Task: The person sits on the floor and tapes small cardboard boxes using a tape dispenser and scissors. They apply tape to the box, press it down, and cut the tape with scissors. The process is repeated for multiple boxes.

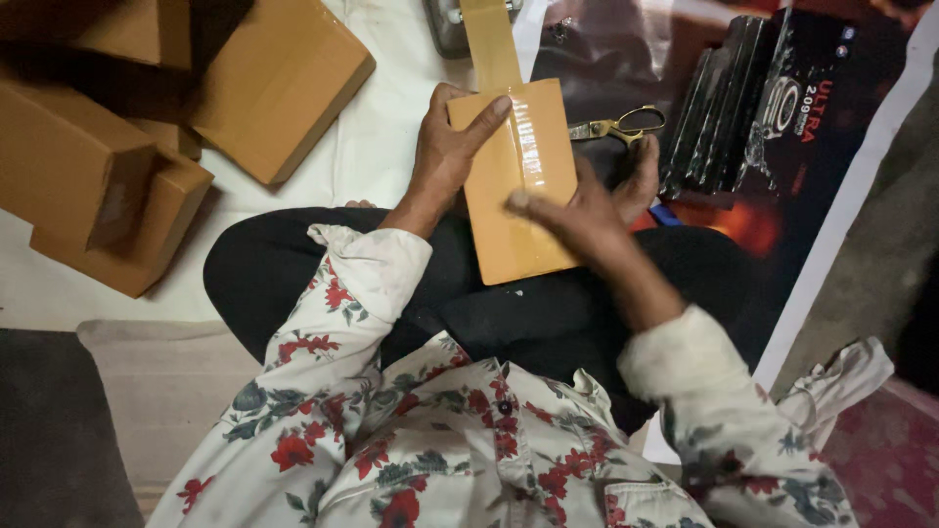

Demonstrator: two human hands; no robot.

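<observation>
A small flat brown cardboard box (515,210) rests on my lap, with a strip of glossy brown tape running over its top. My left hand (445,152) grips the box's upper left edge, thumb lying across the top. My right hand (587,205) is blurred and presses flat on the box's right side over the tape. The tape strip (489,39) stretches away from the box to a tape dispenser (452,22) at the top edge of the view.
Gold-handled scissors (621,125) lie just beyond the box on the right. Several brown cardboard boxes (274,83) are piled at the upper left on a white sheet (377,117). A stack of dark printed packages (773,103) sits at the upper right.
</observation>
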